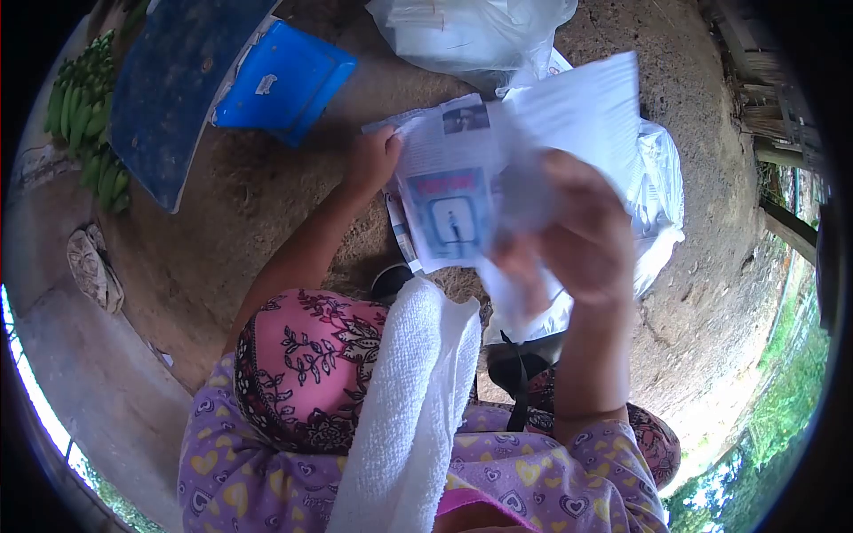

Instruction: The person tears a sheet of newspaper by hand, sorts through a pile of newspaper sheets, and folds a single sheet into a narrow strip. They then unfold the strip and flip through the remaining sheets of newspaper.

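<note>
A printed newspaper sheet (449, 209) with a blue picture and red lettering is spread in front of my knees. My left hand (380, 158) is closed on its upper left edge. My right hand (582, 226) is over the right side of the paper, smeared by motion; a blurred pale piece of paper is at its fingers, and whether they grip it does not show clearly. Behind this hand lies a stack of white printed sheets (586, 115), resting on a white plastic bag (657, 191).
A blue plastic container (284, 75) stands at upper left beside a dark blue panel (182, 84). Green bananas (84, 120) lie at far left. Another filled white plastic bag (471, 35) is at the top. A white towel (400, 400) hangs down in front of me.
</note>
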Demonstrator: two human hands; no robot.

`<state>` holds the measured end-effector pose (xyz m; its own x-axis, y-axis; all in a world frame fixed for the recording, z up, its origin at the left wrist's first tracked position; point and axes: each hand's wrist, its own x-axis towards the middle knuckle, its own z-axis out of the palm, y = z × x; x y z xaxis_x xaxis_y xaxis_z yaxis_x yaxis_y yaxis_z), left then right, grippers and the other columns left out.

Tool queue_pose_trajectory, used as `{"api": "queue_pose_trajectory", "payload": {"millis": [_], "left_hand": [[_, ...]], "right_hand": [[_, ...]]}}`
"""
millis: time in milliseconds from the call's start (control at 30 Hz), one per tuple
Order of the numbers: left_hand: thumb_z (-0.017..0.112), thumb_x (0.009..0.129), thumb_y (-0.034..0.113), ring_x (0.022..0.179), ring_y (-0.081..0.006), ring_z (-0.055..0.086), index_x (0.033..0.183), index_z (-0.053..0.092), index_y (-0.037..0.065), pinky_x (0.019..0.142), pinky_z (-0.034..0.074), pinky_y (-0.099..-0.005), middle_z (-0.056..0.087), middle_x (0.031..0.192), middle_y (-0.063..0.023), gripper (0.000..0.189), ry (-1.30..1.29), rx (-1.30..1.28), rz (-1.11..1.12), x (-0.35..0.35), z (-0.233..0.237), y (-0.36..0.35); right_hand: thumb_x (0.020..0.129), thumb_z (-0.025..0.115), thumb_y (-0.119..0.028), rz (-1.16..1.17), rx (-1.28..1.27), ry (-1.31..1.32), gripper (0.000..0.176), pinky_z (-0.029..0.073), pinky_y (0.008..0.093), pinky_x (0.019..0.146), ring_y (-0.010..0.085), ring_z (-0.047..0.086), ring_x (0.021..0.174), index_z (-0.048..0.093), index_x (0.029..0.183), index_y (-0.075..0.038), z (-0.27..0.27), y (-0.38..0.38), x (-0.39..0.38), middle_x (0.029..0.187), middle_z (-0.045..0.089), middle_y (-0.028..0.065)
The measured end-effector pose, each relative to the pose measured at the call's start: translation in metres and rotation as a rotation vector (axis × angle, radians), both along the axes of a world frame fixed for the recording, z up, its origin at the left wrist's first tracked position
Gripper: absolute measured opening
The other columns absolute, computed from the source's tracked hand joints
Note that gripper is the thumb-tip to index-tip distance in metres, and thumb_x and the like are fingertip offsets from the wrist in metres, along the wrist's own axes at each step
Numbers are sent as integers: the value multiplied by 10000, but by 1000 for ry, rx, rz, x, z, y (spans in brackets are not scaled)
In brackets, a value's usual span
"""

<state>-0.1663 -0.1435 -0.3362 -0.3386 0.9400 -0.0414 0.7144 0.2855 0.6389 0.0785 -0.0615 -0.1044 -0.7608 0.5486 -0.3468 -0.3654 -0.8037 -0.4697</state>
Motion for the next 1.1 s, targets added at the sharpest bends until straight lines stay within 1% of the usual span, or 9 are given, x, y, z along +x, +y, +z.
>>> {"api": "queue_pose_trajectory", "payload": {"millis": [133,267,400,433,533,567,733,867,1100], "left_hand": [[540,857,199,696,-389,616,796,594,4,594,454,-451,585,700,-233,212,-63,26,44,-4,-4,0],[534,850,190,695,-360,634,845,612,-13,603,463,-421,598,704,-223,218,-193,-17,144,-2,-10,-9],[551,831,158,734,-304,660,914,636,-10,642,484,-382,634,757,-202,205,-224,-7,197,-5,-29,-14],[557,818,106,779,-290,669,935,646,12,671,498,-362,660,812,-181,174,-166,217,60,-7,-33,-16],[562,812,66,829,-278,672,947,647,24,711,506,-349,672,844,-166,165,-305,105,86,-11,-33,-13],[578,818,81,880,-244,669,966,651,27,738,503,-342,680,876,-161,174,-297,87,107,-13,-33,-12],[578,845,124,976,-229,648,1081,644,46,818,493,-321,670,1012,-153,256,-274,88,92,-24,-15,-9],[557,857,125,1007,-243,635,1102,636,53,844,484,-324,660,1051,-146,267,-222,60,100,-39,-27,-8],[449,855,41,1026,-352,594,1205,572,66,874,465,-391,622,1087,-211,372,-40,75,116,-62,-20,-9]], "right_hand": [[863,489,-140,143,148,-454,201,512,367,841,264,651,888,539,949,34,-94,-21,-65,900,625,159],[848,529,-192,228,299,-495,242,490,321,855,239,644,903,559,905,41,-171,-34,-84,886,628,148],[833,555,-211,332,328,-515,284,470,296,859,213,625,920,578,922,58,-188,-35,-95,899,638,146],[827,568,-227,333,348,-516,323,458,301,867,200,612,942,604,980,55,-187,-35,-95,938,651,141],[834,595,-240,358,572,-632,337,449,303,865,174,598,958,625,1029,32,-181,-26,-88,973,659,130],[809,646,-311,275,780,-692,383,477,337,819,249,640,882,645,1026,5,-191,-18,-80,943,679,165],[765,669,-195,-75,1023,-1327,291,503,326,774,248,666,874,657,1010,-40,-183,64,27,949,683,134],[632,772,-353,-177,1189,-1891,516,478,396,837,326,621,886,641,1010,-26,-213,100,148,981,655,166],[643,766,-430,105,877,-1953,563,479,399,830,321,633,935,636,1029,-42,-212,81,171,991,667,161]]}}
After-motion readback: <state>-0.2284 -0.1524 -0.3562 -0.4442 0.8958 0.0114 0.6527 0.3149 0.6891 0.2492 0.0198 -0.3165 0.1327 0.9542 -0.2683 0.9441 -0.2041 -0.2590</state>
